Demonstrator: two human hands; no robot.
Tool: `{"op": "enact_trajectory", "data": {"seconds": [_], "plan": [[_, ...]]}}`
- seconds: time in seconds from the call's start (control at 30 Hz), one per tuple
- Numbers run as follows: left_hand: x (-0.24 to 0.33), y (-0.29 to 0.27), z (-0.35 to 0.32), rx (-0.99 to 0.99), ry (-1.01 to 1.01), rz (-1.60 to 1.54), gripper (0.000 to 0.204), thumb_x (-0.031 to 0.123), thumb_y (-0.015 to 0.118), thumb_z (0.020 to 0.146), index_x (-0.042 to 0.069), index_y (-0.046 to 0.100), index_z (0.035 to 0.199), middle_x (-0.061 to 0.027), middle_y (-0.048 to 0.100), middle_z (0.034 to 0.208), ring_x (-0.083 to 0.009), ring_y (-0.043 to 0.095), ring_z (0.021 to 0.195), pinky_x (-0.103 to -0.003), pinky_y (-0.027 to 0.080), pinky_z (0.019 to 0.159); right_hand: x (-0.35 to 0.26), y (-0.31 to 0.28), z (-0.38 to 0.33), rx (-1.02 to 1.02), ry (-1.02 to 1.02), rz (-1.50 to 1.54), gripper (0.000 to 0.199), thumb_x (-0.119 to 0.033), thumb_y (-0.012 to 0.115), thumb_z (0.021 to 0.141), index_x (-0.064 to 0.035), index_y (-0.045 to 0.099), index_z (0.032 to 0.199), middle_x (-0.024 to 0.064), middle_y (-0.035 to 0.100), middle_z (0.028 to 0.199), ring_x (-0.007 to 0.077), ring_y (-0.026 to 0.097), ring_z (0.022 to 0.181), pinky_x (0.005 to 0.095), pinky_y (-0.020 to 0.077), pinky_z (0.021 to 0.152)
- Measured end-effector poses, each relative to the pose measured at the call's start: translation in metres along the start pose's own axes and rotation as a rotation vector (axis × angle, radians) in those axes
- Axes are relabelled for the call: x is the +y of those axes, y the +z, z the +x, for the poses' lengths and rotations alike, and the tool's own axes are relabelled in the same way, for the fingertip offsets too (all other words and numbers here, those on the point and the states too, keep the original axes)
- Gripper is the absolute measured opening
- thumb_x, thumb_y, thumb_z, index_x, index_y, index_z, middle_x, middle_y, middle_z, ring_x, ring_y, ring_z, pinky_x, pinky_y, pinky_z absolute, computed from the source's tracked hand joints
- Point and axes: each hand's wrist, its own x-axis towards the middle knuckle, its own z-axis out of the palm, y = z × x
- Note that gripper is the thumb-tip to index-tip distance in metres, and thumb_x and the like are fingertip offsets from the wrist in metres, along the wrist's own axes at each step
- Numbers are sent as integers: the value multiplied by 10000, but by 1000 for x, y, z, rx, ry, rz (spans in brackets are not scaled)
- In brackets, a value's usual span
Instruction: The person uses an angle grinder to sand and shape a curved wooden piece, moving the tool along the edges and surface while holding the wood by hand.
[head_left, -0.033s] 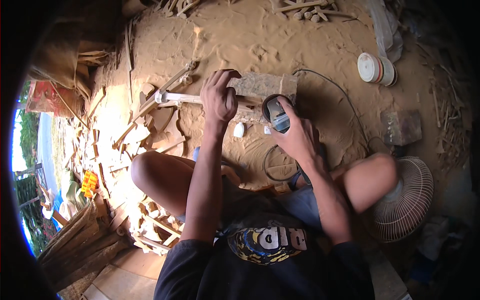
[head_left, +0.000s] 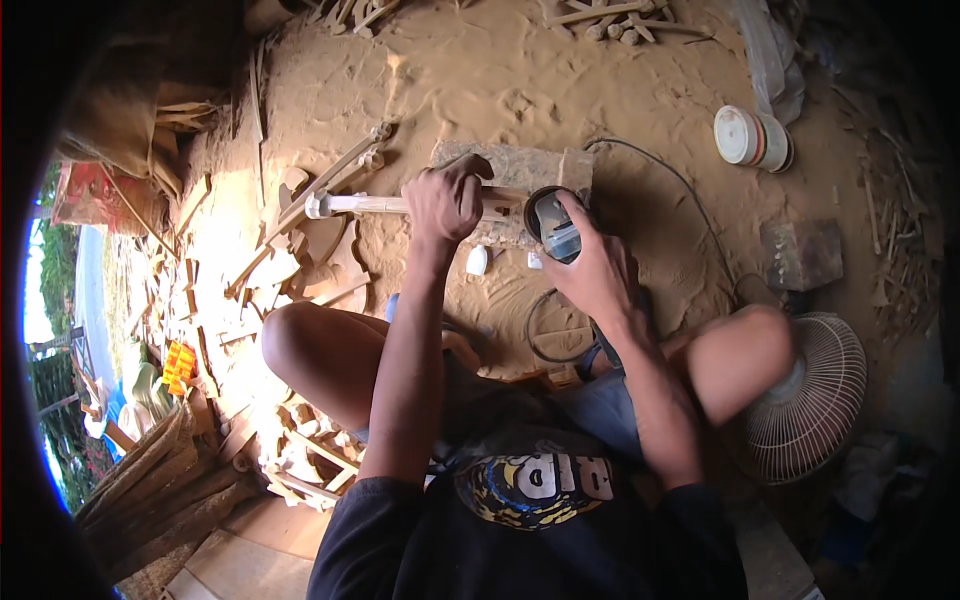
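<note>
My left hand (head_left: 440,205) is closed around a long pale wooden piece (head_left: 368,204) with a rounded knob at its left end. The piece lies crosswise over a dusty rectangular block (head_left: 525,165). In my right hand (head_left: 600,268) is a power tool that looks like an angle grinder (head_left: 560,238), fingers wrapped round its body. Its round, dark-rimmed head meets or nearly meets the right end of the wood; whether they touch, I cannot tell. My hand hides part of the tool's body.
A dark cord (head_left: 690,190) curves over the dusty ground right of the block. A white bucket (head_left: 738,137) lies farther right, beyond a square block (head_left: 803,253). A caged fan (head_left: 808,400) stands by my right knee. Wood offcuts (head_left: 275,275) are heaped at left.
The fingers of my left hand have curled in closer around the wooden piece, and the piece has shifted slightly. My right hand and the grinder stay almost in place.
</note>
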Motion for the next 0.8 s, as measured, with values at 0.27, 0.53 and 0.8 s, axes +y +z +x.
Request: {"op": "enact_trajectory", "data": {"seconds": [0.27,0.53,0.8], "plan": [[-4,10,-1,57,-177,153,279,271,522,915,161,736,774,-173,677,659,-421,676,623,-517,517,615,12,15,31,106,-89,117,811,-278,809,829,-225,499,1577,292,761,1023,498,735,948,559,601,838],[9,15,-6,18,-206,257,237,298,546,907,148,701,809,-179,686,666,-422,693,643,-542,519,620,-5,18,39,29,-50,59,831,-301,823,819,-199,500,1578,263,775,1046,468,752,982,551,600,880],[15,24,-4,39,-262,287,243,301,549,912,154,713,809,-186,679,649,-417,686,605,-532,518,588,-12,15,39,-39,45,-64,821,-278,798,828,-207,491,1586,279,769,1025,468,758,962,558,598,873]]}}
